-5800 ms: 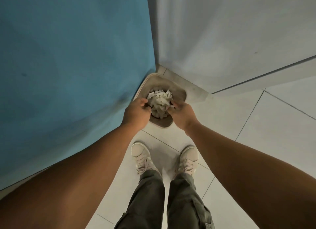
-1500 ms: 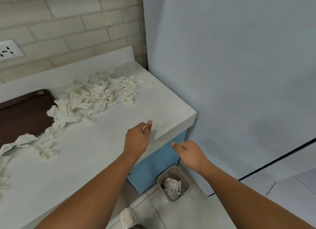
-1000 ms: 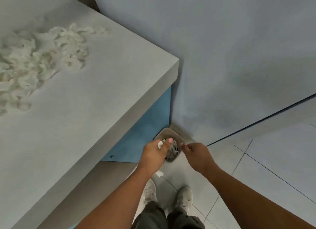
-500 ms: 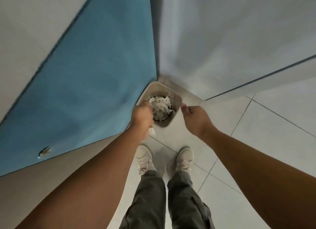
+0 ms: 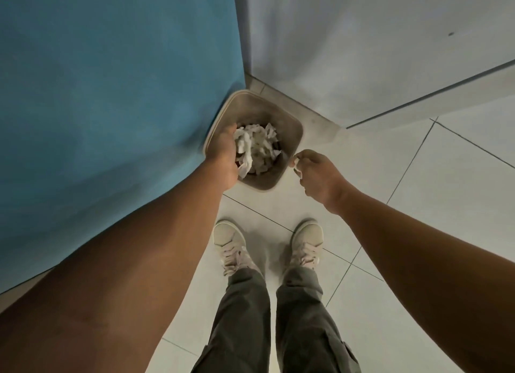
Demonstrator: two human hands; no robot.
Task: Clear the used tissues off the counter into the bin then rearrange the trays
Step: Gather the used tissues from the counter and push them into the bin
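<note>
A beige bin (image 5: 293, 127) stands on the floor in the corner, with crumpled white tissues (image 5: 263, 145) piled inside. My left hand (image 5: 225, 156) is over the bin's left rim, its fingers curled round a strip of tissue (image 5: 245, 165) that hangs over the opening. My right hand (image 5: 317, 174) hovers just right of the bin, fingers curled and pinching a small white tissue scrap (image 5: 297, 169). The counter top and the trays are out of view.
The blue cabinet front (image 5: 111, 93) fills the left side and touches the bin. A pale wall (image 5: 362, 38) stands behind it. My two shoes (image 5: 231, 245) are on the white tiled floor (image 5: 418, 199) just below the bin.
My head has tilted further down and nearer the bin. My left hand moved from the bin's near corner to over its opening with the tissue. My right hand stayed beside the bin.
</note>
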